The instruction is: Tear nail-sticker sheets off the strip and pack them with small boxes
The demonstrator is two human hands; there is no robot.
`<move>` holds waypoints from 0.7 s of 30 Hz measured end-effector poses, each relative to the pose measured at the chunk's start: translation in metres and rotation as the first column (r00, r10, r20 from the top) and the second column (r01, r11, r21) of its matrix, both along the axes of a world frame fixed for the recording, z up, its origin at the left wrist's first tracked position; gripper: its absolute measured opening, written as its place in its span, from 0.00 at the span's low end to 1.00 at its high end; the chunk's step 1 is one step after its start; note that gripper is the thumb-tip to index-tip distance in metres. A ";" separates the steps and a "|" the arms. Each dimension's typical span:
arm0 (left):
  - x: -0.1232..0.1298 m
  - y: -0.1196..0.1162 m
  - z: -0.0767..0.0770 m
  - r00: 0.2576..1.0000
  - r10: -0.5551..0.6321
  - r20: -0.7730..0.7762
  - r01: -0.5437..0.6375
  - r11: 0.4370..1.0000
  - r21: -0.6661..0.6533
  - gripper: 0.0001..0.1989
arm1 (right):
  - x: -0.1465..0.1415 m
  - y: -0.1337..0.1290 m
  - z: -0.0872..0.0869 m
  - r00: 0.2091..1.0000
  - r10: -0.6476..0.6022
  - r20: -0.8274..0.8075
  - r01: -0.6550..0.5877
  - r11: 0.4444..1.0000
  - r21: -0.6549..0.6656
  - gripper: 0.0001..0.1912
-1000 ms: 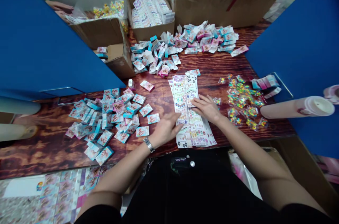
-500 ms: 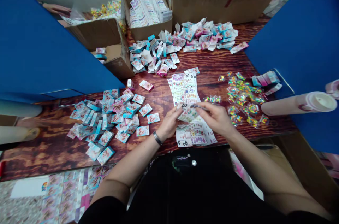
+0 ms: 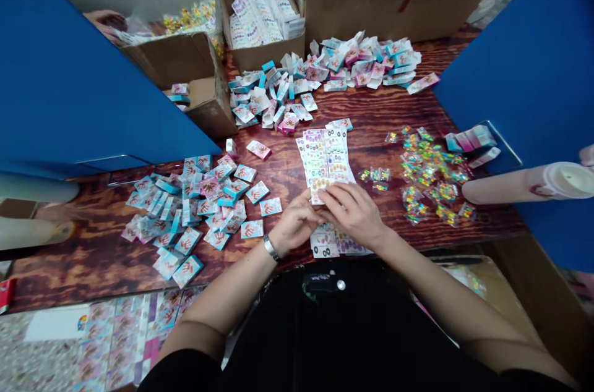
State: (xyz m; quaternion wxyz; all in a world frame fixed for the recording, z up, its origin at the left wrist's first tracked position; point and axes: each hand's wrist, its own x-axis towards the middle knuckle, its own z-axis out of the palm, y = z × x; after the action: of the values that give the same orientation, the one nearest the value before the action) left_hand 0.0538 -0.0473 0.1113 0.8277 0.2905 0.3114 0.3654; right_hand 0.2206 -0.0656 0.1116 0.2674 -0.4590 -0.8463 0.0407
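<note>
Squarely over printed sheets point(image 3: 325, 157), both hands point(image 3: 346, 213) meet.

This is a small packing workshop laid out as partitioned work stations: blue partitions point(image 3: 93, 76) flank a wood-grain counter point(image 3: 385, 109) covered in bulk heaps of loose printed cards point(image 3: 204, 206), printed sheets point(image 3: 325, 157) and small bright packets point(image 3: 429, 175). Open cardboard cartons point(image 3: 394, 2) stand along its far edge, and a co-worker's hand point(image 3: 106, 21) shows beyond the left partition.
</note>
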 end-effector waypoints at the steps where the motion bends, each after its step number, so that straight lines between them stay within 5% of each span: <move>1: -0.001 -0.001 0.000 1.000 -0.021 0.003 0.021 1.000 0.013 0.25 | 0.002 0.001 0.000 1.000 0.002 -0.024 -0.002 1.000 -0.023 0.14; 4: -0.004 -0.001 -0.005 0.995 -0.056 -0.082 0.063 0.995 0.081 0.20 | 0.007 0.004 0.004 0.982 0.006 -0.187 -0.042 0.982 -0.186 0.14; 7: -0.005 0.001 -0.013 0.964 -0.034 -0.264 0.096 0.969 0.228 0.14 | 0.005 0.002 0.009 0.934 -0.128 -0.335 0.007 0.940 -0.340 0.14; 10: -0.004 0.004 -0.019 0.910 0.009 -0.413 0.159 0.915 0.371 0.16 | 0.000 -0.001 0.007 0.906 -0.239 -0.349 0.095 0.919 -0.384 0.16; 13: -0.003 0.003 -0.021 0.881 0.025 -0.473 0.207 0.878 0.431 0.16 | 0.010 -0.002 0.001 0.916 -0.190 -0.353 0.039 0.918 -0.395 0.12; 16: -0.004 0.001 -0.021 0.862 0.040 -0.505 0.210 0.879 0.427 0.22 | 0.049 0.002 -0.005 0.940 -0.210 -0.270 0.098 0.922 -0.375 0.11; 21: -0.010 0.004 -0.023 0.837 0.051 -0.545 0.193 0.904 0.381 0.21 | 0.137 0.017 -0.027 0.929 -0.344 0.135 0.370 0.864 -0.342 0.11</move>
State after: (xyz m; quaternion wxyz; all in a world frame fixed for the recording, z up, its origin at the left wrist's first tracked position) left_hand 0.0441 -0.0433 0.0884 0.6359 0.5648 0.4356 0.2947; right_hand 0.3572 -0.0490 0.0848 0.1518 -0.6500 -0.7333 0.1295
